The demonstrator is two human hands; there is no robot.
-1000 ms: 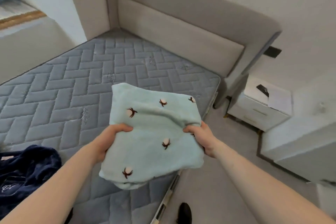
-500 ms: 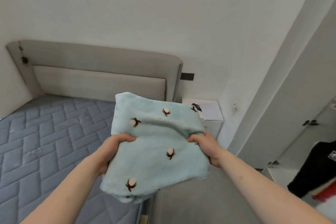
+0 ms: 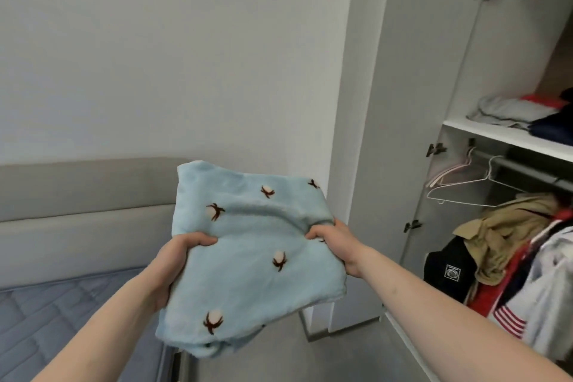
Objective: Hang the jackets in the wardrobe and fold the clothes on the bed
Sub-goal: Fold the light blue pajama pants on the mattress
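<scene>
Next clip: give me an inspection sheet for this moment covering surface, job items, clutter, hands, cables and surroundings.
Surface: grey quilted mattress at lower left, padded headboard behind it.
Job items: folded light-blue garment with cotton-flower print, held in the air; jackets hang on the wardrobe rail.
Clutter: two bare hangers on the rail; folded clothes on the shelf above.
Hands: left hand and right hand each grip a side of the garment.
Cables: nothing seen.
Surroundings: white wall, wardrobe door open.
</scene>
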